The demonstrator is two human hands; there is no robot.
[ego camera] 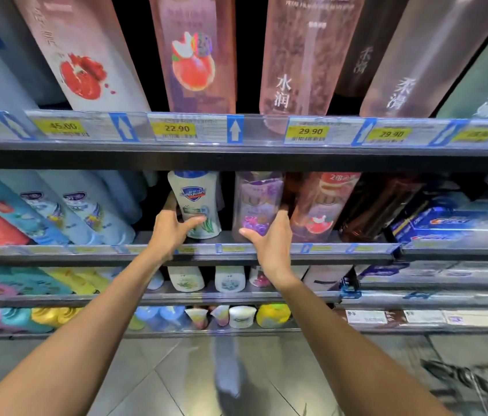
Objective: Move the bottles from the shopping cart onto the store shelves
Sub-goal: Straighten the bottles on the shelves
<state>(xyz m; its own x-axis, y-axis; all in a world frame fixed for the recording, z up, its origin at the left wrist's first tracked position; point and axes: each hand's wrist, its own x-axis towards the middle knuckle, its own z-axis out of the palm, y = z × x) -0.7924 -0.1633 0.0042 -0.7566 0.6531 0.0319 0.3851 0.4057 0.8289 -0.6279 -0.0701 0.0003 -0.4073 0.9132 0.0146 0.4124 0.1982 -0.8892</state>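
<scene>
A white Safeguard bottle (195,205) is gripped by the left hand (168,232), and a purple Lux bottle (257,202) by the right hand (271,246), both on the middle shelf (266,250). Each should be pushed far back, kept upright, label facing near.

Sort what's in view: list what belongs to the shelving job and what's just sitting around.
In the job: white Safeguard bottle in the left hand; purple Lux bottle in the right hand; the shelf under them; the cart.

Just there: pink bottles above; price tags; blue boxes; tubs lower down.
</scene>
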